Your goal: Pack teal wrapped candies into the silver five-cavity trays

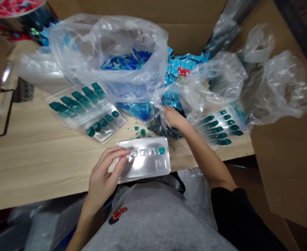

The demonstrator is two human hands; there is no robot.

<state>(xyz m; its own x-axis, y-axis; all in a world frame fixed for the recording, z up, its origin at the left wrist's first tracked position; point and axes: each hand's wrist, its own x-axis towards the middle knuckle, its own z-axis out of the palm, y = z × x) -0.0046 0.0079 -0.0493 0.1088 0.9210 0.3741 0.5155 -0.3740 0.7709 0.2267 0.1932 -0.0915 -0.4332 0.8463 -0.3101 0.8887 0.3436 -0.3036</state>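
My left hand (106, 170) is at the left end of a shallow silvery tray (140, 167) near the table's front edge. Its fingers and thumb stretch over the tray with a small gap between them, and nothing shows in them. Small square recesses run along the tray, and one glossy teal piece (161, 150) sits in the row's right end. My right hand (173, 116) reaches into an open clear plastic bag (192, 101) with shiny blue packets (172, 99) in it. The bag and its contents hide the fingertips.
Clear trays holding teal pieces stand left (81, 99) and right (218, 127). A large plastic bag (143, 83) of blue pieces is behind. Teal crumbs (142, 132) lie beyond the silvery tray. Blue packets (187, 64) and more clear bags (281, 90) fill the back right.
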